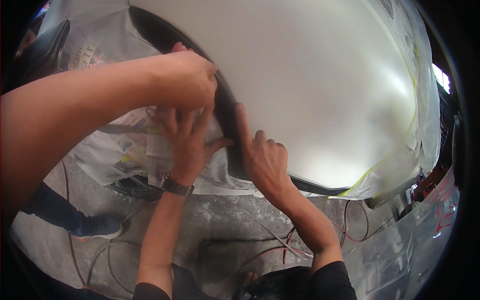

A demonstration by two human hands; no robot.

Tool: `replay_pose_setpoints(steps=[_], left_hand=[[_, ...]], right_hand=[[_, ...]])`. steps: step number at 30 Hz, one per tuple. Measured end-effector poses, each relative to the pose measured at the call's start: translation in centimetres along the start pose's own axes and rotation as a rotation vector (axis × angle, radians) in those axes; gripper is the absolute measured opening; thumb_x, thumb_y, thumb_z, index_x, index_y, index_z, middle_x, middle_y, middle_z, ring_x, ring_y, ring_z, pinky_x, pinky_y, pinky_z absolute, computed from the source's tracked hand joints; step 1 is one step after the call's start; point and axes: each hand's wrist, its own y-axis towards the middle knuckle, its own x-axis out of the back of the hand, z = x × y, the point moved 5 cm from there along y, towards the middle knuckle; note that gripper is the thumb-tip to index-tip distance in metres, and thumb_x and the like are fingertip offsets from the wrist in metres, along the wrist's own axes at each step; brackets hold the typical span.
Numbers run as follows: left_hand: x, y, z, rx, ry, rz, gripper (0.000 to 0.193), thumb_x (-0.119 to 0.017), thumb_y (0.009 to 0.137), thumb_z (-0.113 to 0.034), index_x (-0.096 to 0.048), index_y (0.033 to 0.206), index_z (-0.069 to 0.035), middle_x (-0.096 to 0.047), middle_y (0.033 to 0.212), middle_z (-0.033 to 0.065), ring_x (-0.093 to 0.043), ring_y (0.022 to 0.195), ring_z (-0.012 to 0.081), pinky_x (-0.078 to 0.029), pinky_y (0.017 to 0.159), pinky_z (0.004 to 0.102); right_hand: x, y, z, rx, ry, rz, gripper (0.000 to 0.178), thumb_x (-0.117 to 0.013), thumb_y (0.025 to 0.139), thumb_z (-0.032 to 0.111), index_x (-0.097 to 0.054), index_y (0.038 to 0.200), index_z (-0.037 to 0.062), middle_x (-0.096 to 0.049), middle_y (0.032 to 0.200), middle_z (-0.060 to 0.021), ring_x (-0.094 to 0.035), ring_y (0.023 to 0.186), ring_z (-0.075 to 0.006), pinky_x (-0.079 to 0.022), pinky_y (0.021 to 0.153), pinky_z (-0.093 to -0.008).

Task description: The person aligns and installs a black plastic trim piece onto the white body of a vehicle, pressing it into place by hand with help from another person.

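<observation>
My left hand (189,142), with a dark wristwatch (177,185), is held with its fingers spread. Its thumb touches the black wheel-arch trim (234,120), and its upper fingers are partly hidden by a co-worker's hand (192,80). My right hand (266,159) lies at the panel's edge. The index finger is stretched along the seam between the trim and the pale, satin-white car panel (310,80), while the other fingers are curled. Nothing is visibly held in either hand. The co-worker's hand rests at the trim farther up.
Newspaper and plastic masking (112,55) covers the wheel area. Yellow-green tape (372,172) borders the panel at right. Hoses (270,230) run over the concrete floor (215,215). A co-worker's shoe (102,227) stands at left. Clear plastic sheeting (400,250) hangs at lower right.
</observation>
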Motion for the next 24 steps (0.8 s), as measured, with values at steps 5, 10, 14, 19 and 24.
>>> replay_pose_setpoints(steps=[5,10,14,19,24], left_hand=[[0.1,0.2,-0.2,0.005,0.039,0.0,0.097,-0.075,0.069,-0.069,-0.05,0.151,-0.022,-0.039,0.159,0.0087,-0.021,0.149,0.0386,0.003,0.115,0.072],[-0.2,0.1,0.3,0.017,0.017,-0.02,0.095,-0.071,0.07,-0.071,-0.049,0.151,-0.027,-0.037,0.16,0.0064,-0.023,0.147,0.0413,-0.002,0.11,0.0806],[-1.1,-0.2,0.5,-0.012,0.063,-0.045,0.094,-0.063,0.073,-0.077,-0.047,0.152,-0.028,-0.035,0.161,0.0065,-0.024,0.147,0.0415,0.0,0.11,0.0806],[-0.9,0.1,0.8,-0.011,0.071,-0.056,0.095,-0.062,0.073,-0.077,-0.046,0.153,-0.028,-0.034,0.161,0.0066,-0.023,0.148,0.0419,0.001,0.11,0.08],[-1.3,-0.4,0.1,0.033,-0.019,0.008,0.097,-0.073,0.069,-0.069,-0.046,0.152,-0.027,-0.034,0.162,0.0061,-0.021,0.149,0.0419,0.002,0.11,0.079]], right_hand=[[0.1,0.3,0.0,0.007,-0.08,-0.069,0.083,-0.068,0.085,0.031,-0.032,0.159,0.0145,-0.056,0.063,-0.0033,-0.061,0.048,-0.0188,-0.049,0.043,-0.0336],[0.9,0.7,0.4,0.004,0.011,0.045,0.083,-0.063,0.086,0.013,-0.026,0.16,0.0082,-0.065,0.073,-0.0134,-0.068,0.055,-0.0296,-0.055,0.048,-0.0407],[1.7,1.0,0.6,-0.002,0.063,0.037,0.083,-0.064,0.085,0.013,-0.027,0.159,0.005,-0.065,0.073,-0.0132,-0.068,0.055,-0.0297,-0.055,0.048,-0.0406],[3.5,2.5,0.9,0.021,0.075,-0.11,0.091,-0.071,0.073,0.014,-0.035,0.156,0.0032,-0.061,0.067,-0.0083,-0.066,0.052,-0.0247,-0.053,0.047,-0.0355],[7.8,6.9,0.8,0.056,0.222,-0.191,0.077,-0.062,0.088,0.009,-0.033,0.159,0.0169,-0.065,0.076,-0.0144,-0.068,0.061,-0.0309,-0.053,0.053,-0.0396]])
